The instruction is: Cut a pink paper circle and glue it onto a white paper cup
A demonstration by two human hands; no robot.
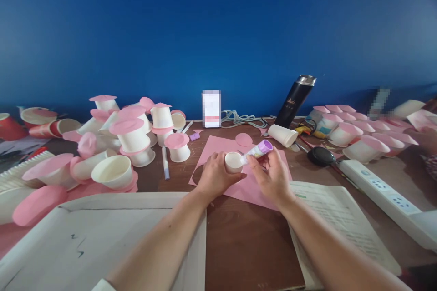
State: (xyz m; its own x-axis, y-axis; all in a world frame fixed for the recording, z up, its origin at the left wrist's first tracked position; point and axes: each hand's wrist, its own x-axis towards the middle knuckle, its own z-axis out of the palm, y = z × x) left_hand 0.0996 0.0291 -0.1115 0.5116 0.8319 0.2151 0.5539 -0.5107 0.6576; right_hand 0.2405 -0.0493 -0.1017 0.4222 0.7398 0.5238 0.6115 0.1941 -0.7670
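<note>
My left hand (215, 175) is wrapped round a small white paper cup (234, 163), its round end turned up toward me. In my right hand (271, 175) is a purple and white glue stick (258, 149). The white tip of the glue stick meets the cup's edge, though I cannot tell whether it touches. Beneath both hands lies a pink paper sheet (252, 191). A loose pink paper circle (243, 139) rests on its far part. Just beyond my right hand a white paper cup (282, 135) lies on its side.
Paper cups with pink discs (127, 126) crowd the left side. More pink-topped cups (365, 143) stand at right, near a power strip (378, 186). A black thermos (296, 100) leans by the blue wall. A notebook (337, 218) and white board (136, 236) lie in front.
</note>
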